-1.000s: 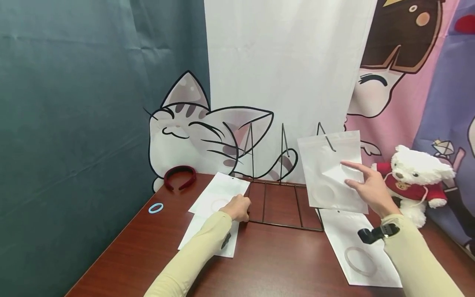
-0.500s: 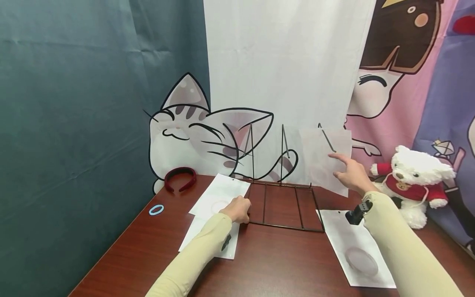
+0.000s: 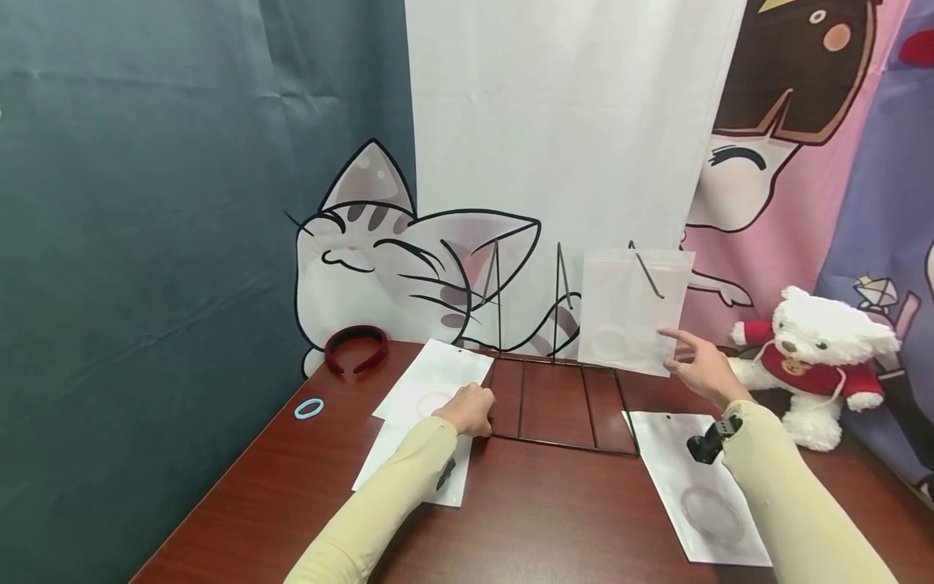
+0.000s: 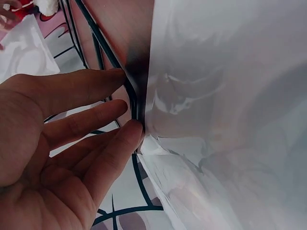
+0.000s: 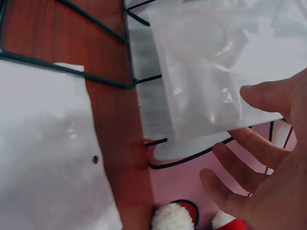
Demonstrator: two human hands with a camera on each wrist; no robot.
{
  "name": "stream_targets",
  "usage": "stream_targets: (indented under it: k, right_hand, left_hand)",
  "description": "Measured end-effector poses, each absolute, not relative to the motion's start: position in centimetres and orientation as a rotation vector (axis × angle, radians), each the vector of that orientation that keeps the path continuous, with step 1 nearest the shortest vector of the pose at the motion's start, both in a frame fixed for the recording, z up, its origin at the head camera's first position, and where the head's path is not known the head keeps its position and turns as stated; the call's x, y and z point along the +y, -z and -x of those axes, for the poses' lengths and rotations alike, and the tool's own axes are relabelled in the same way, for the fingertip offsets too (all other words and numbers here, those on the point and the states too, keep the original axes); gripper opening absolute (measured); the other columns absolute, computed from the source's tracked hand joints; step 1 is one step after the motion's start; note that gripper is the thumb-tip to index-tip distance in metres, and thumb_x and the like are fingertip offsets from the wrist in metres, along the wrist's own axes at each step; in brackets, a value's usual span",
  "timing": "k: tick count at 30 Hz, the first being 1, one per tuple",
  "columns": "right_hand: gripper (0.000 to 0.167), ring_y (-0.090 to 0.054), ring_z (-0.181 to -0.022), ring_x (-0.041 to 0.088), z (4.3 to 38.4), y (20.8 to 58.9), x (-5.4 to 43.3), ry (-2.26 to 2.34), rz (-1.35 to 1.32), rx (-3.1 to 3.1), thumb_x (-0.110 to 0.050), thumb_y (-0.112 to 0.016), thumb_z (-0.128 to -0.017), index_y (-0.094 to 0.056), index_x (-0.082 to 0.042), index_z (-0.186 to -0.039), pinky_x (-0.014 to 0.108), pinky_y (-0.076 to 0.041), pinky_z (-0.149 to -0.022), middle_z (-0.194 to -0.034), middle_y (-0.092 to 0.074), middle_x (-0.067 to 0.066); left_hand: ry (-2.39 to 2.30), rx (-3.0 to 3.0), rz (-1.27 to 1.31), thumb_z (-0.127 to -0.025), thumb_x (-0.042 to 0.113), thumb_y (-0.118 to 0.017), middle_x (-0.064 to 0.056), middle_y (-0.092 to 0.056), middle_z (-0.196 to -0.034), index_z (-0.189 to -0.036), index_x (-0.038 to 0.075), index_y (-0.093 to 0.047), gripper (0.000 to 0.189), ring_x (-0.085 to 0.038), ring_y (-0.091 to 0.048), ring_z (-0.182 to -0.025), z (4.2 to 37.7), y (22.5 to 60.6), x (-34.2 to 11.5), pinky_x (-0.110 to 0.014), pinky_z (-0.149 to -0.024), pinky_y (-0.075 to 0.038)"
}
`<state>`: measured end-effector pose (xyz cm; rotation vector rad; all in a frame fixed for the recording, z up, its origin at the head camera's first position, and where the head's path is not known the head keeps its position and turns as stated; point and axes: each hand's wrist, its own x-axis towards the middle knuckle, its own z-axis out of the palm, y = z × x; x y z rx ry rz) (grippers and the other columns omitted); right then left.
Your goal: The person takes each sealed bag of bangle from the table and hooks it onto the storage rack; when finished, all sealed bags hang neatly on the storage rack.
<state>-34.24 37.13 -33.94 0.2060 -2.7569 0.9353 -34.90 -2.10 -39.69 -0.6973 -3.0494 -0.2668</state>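
A translucent zip bag with a faint ring inside hangs from the right hook of a dark wire rack. My right hand is beside the bag's lower right edge, fingers spread. In the right wrist view the thumb overlaps the bag's front, while the other fingers lie at and below its edge. My left hand holds the rack's front left corner, its fingertips against the wire. Next to it, two overlapping white bags lie on the table.
Another white bag with a ring inside lies at the right. A dark red headband and a light blue ring are at the left. A white teddy bear in red sits at the back right. Two further hooks stand bare.
The zip bag has moved back along the right hook and now hangs flatter. My right hand followed it away from me, then dropped slightly. The left hand has stayed on the rack.
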Motion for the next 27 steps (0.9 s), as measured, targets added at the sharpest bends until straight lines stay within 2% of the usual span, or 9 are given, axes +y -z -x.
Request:
stream_targets:
  k: [5, 9, 13, 19, 27]
  right_hand:
    - [0.064, -0.054, -0.123, 0.055, 34.1, 35.0, 37.8, -0.957, -0.205, -2.781, -0.011, -0.062, -0.095, -0.037, -0.006, -0.154, 0.062, -0.048, -0.093, -0.134, -0.054, 0.038]
    - [0.063, -0.059, -0.117, 0.053, 33.5, 35.7, 38.6, -0.914, -0.182, -2.826, -0.014, -0.062, -0.096, -0.037, -0.002, -0.152, 0.058, -0.051, -0.089, -0.131, -0.058, 0.037]
    - [0.062, -0.061, -0.112, 0.052, 32.8, 36.4, 40.0, -0.891, -0.178, -2.892, -0.015, -0.062, -0.096, -0.037, 0.004, -0.149, 0.054, -0.054, -0.083, -0.127, -0.059, 0.039]
    - [0.065, -0.060, -0.109, 0.055, 31.6, 37.3, 42.6, -0.804, -0.114, -3.004, -0.017, -0.066, -0.092, -0.039, 0.010, -0.144, 0.057, -0.052, -0.084, -0.121, -0.060, 0.040]
    - [0.075, -0.066, -0.098, 0.043, 29.9, 39.2, 45.1, -0.962, -0.001, -3.065, -0.013, -0.071, -0.087, -0.031, 0.019, -0.141, 0.046, -0.059, -0.079, -0.119, -0.055, 0.045]
  left_hand:
    - [0.276, -3.061, 0.693, -0.073, 0.008, -0.080, -0.003, -0.063, -0.076, -0.078, 0.010, -0.068, 0.013, -0.014, -0.053, -0.071, 34.9, 39.6, -2.1, -0.026, -0.060, -0.043]
    - [0.266, -3.064, 0.696, -0.074, 0.008, -0.080, -0.003, -0.063, -0.077, -0.080, 0.009, -0.069, 0.012, -0.015, -0.053, -0.072, 34.8, 39.4, -2.0, -0.026, -0.060, -0.043]
    - [0.256, -3.072, 0.694, -0.075, 0.008, -0.080, -0.003, -0.062, -0.076, -0.079, 0.010, -0.068, 0.012, -0.015, -0.053, -0.072, 34.8, 39.4, -2.0, -0.026, -0.060, -0.043]
    - [0.251, -3.069, 0.690, -0.074, 0.008, -0.079, -0.003, -0.062, -0.075, -0.075, 0.010, -0.065, 0.014, -0.015, -0.052, -0.070, 34.8, 39.3, -1.9, -0.026, -0.060, -0.042]
    - [0.240, -3.065, 0.693, -0.073, 0.008, -0.080, -0.004, -0.064, -0.077, -0.075, 0.011, -0.065, 0.014, -0.015, -0.054, -0.071, 34.8, 39.5, -1.9, -0.026, -0.060, -0.044]
